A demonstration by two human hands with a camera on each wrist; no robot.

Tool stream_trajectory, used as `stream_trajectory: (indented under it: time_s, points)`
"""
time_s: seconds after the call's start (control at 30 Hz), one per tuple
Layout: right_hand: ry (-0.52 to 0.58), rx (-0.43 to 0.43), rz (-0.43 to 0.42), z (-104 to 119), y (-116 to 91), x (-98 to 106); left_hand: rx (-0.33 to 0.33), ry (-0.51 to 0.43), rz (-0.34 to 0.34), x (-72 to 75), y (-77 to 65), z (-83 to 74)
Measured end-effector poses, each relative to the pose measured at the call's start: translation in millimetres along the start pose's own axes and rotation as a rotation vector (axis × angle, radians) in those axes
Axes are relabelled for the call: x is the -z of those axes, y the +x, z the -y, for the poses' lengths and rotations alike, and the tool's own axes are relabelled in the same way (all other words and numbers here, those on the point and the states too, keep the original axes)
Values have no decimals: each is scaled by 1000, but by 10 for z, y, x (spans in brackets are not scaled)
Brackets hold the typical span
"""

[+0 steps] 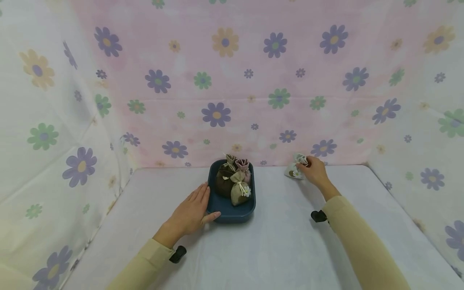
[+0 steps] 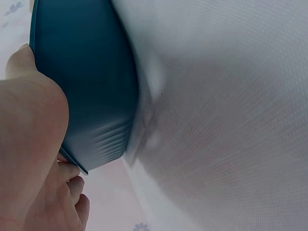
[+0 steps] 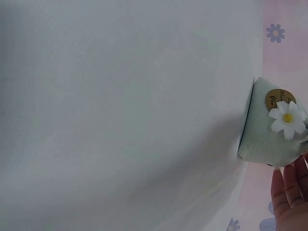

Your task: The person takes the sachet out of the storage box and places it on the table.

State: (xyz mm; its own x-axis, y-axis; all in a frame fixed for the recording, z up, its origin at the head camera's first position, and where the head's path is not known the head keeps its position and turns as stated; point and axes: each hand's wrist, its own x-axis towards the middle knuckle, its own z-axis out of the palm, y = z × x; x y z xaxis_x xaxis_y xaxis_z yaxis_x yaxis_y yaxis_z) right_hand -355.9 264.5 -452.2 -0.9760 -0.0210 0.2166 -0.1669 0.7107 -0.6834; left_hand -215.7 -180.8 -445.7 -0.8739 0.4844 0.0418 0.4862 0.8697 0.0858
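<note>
A dark blue plastic basin [image 1: 225,210] stands on the white table, holding a dark brown drawstring pouch [image 1: 223,186], a pink one [image 1: 248,176] and an olive-beige one [image 1: 237,196] with a white flower. My left hand [image 1: 190,210] rests against the basin's left side, its fingers extended along the rim and its thumb over the near left corner. Off to the right, my right hand [image 1: 316,172] pinches a pale green pouch [image 3: 267,142] near its gathered neck. That pouch bears a white flower and a round brown label; its base seems to touch the table.
A white cloth [image 1: 282,245] covers the table. Behind it hangs a pink flower-print sheet [image 1: 235,84], with white flower-print sheets at the left [image 1: 54,161] and right [image 1: 417,153]. The pale green pouch is close to the table's back edge.
</note>
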Motion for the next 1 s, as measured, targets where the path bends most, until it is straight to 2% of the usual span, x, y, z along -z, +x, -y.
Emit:
stream_trajectory:
  time_s: [0.37,0.7,1.0]
  points:
    - [-10,71,-16,3,-148,99,0,-13,-11,-24,-6,16]
    - [-26,70,-14,22,-352,215,2,-8,-11,-39,7,28]
    - [-1,107,7,95,-496,207,-7,-2,-17,-36,14,18]
